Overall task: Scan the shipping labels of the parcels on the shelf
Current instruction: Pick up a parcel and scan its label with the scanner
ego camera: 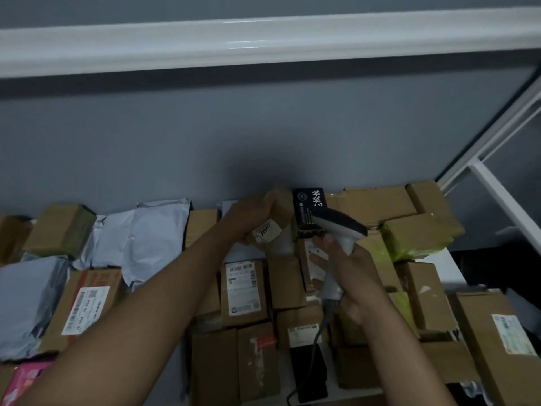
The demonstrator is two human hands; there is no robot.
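Left hand (248, 218) grips small parcel (270, 227) lifted above shelf stack; right hand (351, 276) grips scanner (336, 230) beside it. Risk: label turned away, dim light, misread

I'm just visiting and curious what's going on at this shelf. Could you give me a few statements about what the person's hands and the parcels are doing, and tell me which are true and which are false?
1. The right hand holds a handheld scanner by its grip. True.
2. The left hand is empty and rests on the shelf. False: it grips a small brown box lifted above the other parcels.
3. The scanner has a cable hanging from its handle. True.
4. All parcels on the shelf are cardboard boxes. False: a grey plastic mailer bag lies among them on the left.
5. A black box with white writing sits just behind the scanner's head. True.
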